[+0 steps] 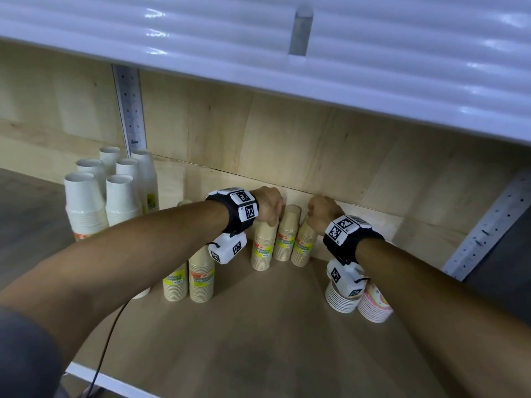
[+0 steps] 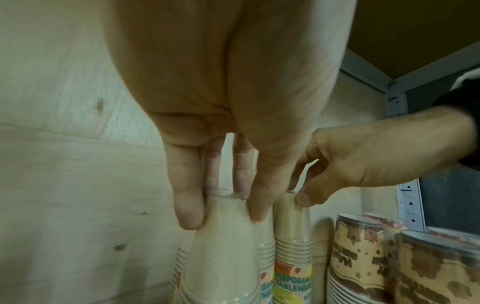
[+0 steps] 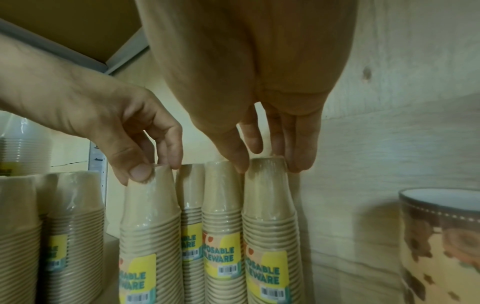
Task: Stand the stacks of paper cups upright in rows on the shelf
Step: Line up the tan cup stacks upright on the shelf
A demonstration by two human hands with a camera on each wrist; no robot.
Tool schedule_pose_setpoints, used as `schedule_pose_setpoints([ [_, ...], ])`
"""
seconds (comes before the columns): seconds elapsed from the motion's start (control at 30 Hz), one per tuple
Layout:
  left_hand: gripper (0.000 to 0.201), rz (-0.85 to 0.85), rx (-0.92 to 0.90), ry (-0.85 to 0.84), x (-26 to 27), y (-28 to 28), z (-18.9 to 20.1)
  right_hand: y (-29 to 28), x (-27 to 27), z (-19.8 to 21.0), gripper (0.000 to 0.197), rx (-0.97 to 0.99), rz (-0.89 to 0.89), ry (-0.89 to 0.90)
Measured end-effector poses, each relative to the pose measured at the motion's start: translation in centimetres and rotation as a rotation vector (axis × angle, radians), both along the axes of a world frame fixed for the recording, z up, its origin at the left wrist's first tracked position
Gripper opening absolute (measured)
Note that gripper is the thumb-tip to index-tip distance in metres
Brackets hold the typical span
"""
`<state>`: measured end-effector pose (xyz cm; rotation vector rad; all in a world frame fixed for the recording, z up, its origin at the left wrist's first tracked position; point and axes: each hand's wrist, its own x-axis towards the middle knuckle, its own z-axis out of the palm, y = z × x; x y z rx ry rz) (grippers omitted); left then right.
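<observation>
Three wrapped stacks of brown paper cups with yellow labels stand upright near the back wall of the wooden shelf. My left hand pinches the top of the left stack; thumb and fingers straddle its tip. My right hand pinches the top of the right stack, seen close up. The middle stack stands untouched between them. In the right wrist view a further stack shows behind the row.
Two more brown stacks stand in front at the left, under my left forearm. Tall white cup stacks fill the back left. Short patterned cup stacks sit under my right wrist. An upper shelf hangs overhead. A black cable trails over the front edge.
</observation>
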<state>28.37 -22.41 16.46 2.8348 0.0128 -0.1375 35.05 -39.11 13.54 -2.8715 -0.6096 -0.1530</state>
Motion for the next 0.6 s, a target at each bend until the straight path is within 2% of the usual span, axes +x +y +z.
schedule_pose_setpoints([
  [0.27, 0.041, 0.009, 0.028, -0.061, -1.2, 0.5, 0.9, 0.6, -1.8, 1.4, 0.031, 0.042, 0.017, -0.029],
  [0.4, 0.041, 0.023, 0.044, -0.088, -2.7, 1.2, 2.3, 1.7, -3.2, 2.0, 0.025, 0.042, 0.060, -0.044],
  [0.6, 0.038, 0.109, 0.063, -0.079, -6.1, 3.9, 4.4, 4.0, -5.9, 2.9, 0.032, 0.053, 0.140, -0.057],
])
